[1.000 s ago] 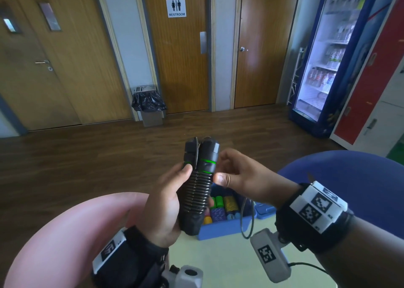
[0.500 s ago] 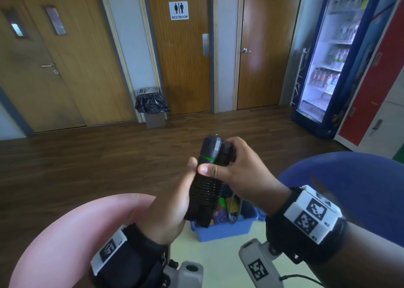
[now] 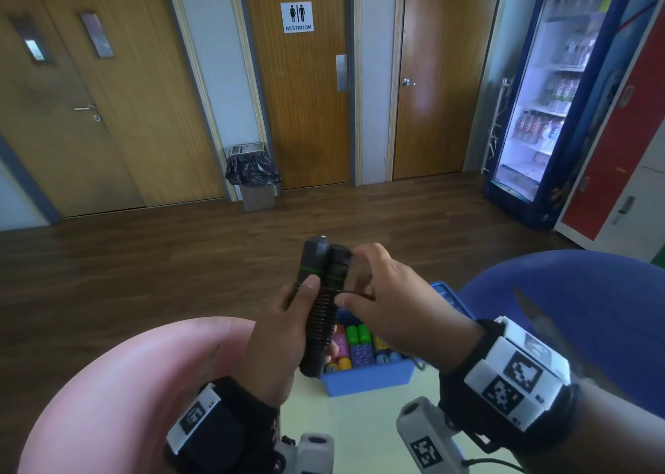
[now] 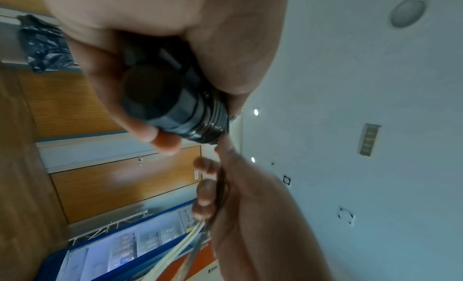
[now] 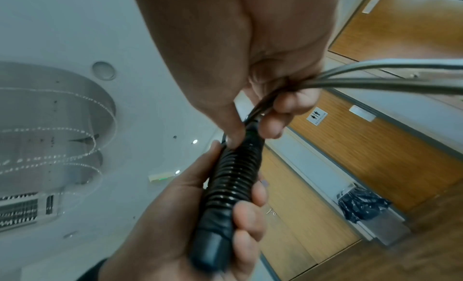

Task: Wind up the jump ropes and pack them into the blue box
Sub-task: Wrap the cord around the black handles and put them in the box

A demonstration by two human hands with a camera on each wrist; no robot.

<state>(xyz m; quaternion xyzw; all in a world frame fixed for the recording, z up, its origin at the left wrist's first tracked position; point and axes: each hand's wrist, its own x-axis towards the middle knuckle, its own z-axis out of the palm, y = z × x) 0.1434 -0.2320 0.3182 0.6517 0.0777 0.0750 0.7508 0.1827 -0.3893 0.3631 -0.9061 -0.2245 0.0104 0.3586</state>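
My left hand (image 3: 284,333) grips two black jump rope handles (image 3: 320,293) with green rings, held upright side by side, thin black cord coiled around their middle. The same handles (image 5: 225,190) show in the right wrist view, my left hand (image 5: 190,222) wrapped round their lower part. My right hand (image 3: 388,293) pinches the loose cord (image 5: 375,81) beside the handle tops. The left wrist view looks at the handle butt (image 4: 155,93). The blue box (image 3: 370,376) stands below my hands and holds several colourful wound ropes (image 3: 360,344).
The box sits on a pale yellow-green table (image 3: 360,434). A pink round seat (image 3: 118,383) is at the left and a blue one (image 3: 575,293) at the right. Beyond are wooden floor, a bin (image 3: 253,178), doors and a drinks fridge (image 3: 539,113).
My right hand has gone round the handle tops with the cord, adding to the coil. The handles turned slightly in my left hand, and the head view shifted a little.
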